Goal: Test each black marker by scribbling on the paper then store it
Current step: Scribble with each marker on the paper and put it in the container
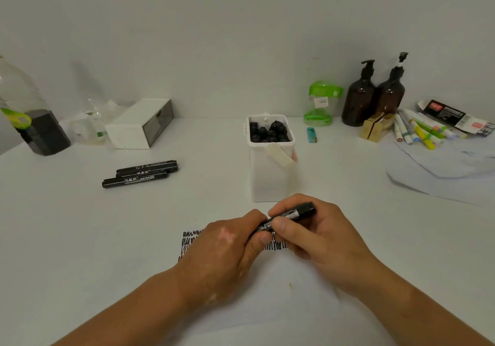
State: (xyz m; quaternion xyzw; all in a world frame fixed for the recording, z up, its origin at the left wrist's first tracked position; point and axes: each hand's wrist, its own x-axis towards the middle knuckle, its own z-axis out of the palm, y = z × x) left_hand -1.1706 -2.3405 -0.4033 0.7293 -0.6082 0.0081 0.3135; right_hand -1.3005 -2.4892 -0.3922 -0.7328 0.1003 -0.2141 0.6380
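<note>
Hands meet above the paper (267, 292): the right hand (316, 236) pinches the black marker (290, 215) at mid-barrel, and the left hand (225, 249) grips its lower end over the scribbles (190, 238). A white bin (270, 177) of stored markers stands just beyond. Three loose markers (139, 174) lie well to the left, with bare table (80, 225) between. Loose sheets (442, 174) lie to the right.

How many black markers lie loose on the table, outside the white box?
3: near black marker, middle one, far one, side by side left of the white plastic box. Another could hide behind them.
</note>
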